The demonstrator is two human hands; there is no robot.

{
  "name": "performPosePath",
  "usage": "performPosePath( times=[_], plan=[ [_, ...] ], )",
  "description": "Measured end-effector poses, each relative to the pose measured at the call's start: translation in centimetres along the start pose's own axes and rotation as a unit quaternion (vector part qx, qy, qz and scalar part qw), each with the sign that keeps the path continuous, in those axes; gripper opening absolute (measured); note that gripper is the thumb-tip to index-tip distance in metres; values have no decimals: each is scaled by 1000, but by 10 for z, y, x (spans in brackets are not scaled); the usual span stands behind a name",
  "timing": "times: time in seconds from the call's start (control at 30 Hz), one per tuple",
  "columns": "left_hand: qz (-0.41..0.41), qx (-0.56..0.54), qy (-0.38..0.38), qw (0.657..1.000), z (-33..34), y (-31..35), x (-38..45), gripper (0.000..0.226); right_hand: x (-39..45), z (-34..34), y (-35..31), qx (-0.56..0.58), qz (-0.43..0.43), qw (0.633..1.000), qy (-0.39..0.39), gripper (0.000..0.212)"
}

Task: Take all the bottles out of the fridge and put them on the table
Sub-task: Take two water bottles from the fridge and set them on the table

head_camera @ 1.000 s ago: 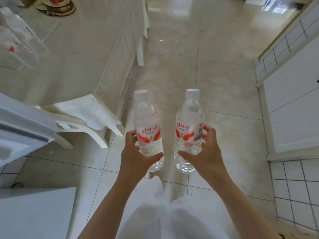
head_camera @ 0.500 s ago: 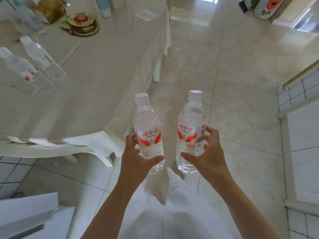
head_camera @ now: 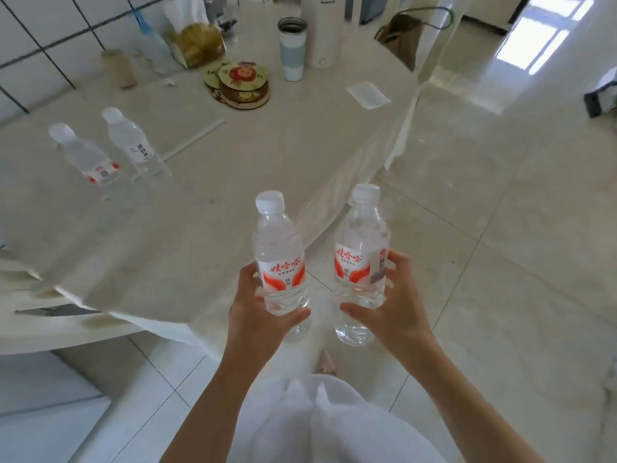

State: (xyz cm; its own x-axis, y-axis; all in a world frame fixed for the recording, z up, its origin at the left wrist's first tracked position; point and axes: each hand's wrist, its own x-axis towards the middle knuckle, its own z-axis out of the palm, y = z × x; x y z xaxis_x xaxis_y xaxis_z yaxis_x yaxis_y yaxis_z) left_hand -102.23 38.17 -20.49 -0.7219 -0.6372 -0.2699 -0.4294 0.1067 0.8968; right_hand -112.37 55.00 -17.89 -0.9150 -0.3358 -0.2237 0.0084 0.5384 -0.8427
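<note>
My left hand (head_camera: 257,315) grips a clear water bottle (head_camera: 278,252) with a white cap and a red-and-white label, held upright. My right hand (head_camera: 394,305) holds a second, matching water bottle (head_camera: 360,248) upright beside it. Both bottles hang over the floor, just off the near right edge of the table (head_camera: 207,202), which has a pale cloth. Two more clear bottles stand on the table at the left: one with a red label (head_camera: 83,155) and one with a white label (head_camera: 133,142). The fridge is out of view.
Further back on the table sit stacked round coasters (head_camera: 242,83), a pale blue tumbler (head_camera: 292,50), a white kettle (head_camera: 322,28), a jar (head_camera: 118,68), a food bag (head_camera: 197,41) and a napkin (head_camera: 368,94). A tiled wall runs behind at the left. Shiny floor tiles spread to the right.
The view has swung up and left toward the table, so more of the tabletop and its two standing bottles show. Both hands still hold their bottles upright, now nearer the table edge.
</note>
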Motion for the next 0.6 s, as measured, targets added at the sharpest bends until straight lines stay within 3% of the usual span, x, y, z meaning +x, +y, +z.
performPosePath(
  times=[0.33,0.6],
  plan=[
    [-45,-18,118,992,-12,15,89,89,130,31,-45,16,-24,995,-100,82],
    [-52,-35,169,984,-61,14,198,83,226,106,-97,-3,-59,992,-115,83]
  ],
)
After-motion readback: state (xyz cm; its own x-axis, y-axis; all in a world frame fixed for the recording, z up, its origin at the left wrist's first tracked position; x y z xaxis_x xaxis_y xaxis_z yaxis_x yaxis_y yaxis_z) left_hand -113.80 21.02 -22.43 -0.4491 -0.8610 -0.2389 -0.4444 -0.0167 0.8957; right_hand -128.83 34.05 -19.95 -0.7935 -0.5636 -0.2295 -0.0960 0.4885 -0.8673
